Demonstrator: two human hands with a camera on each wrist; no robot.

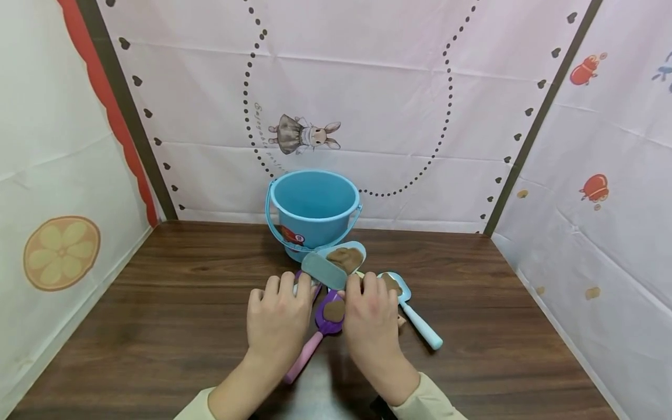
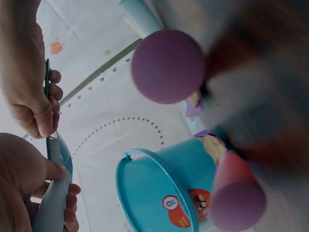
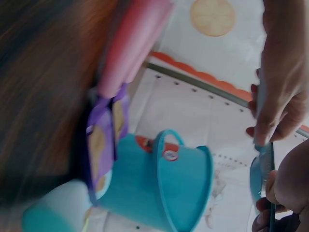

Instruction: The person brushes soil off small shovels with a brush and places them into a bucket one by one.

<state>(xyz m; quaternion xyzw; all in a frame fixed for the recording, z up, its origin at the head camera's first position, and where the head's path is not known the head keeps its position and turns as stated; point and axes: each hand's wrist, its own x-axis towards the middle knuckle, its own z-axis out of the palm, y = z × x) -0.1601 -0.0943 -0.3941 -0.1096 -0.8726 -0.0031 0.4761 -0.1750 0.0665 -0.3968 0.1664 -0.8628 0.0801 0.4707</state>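
My left hand (image 1: 278,315) grips the handle of a light blue toy shovel (image 1: 359,251), whose blade has a brown patch on it. A flat grey-green strip (image 1: 322,269) with a rounded end is pinched by my right hand (image 1: 370,321). The strip crosses over the shovel in the head view. In the left wrist view the shovel's handle (image 2: 52,205) lies along my left palm, and the strip shows as a thin dark edge in my right fingers. Both items are raised above the table. Below the hands is a purple toy shovel (image 1: 320,319) with a pink handle.
A blue bucket (image 1: 315,230) stands behind the hands near the back wall, its handle down in front. Another light blue shovel (image 1: 422,324) lies on the brown table (image 1: 514,350) at right. A second purple shovel is partly hidden by my left hand. Printed cloth (image 1: 388,116) surrounds three sides.
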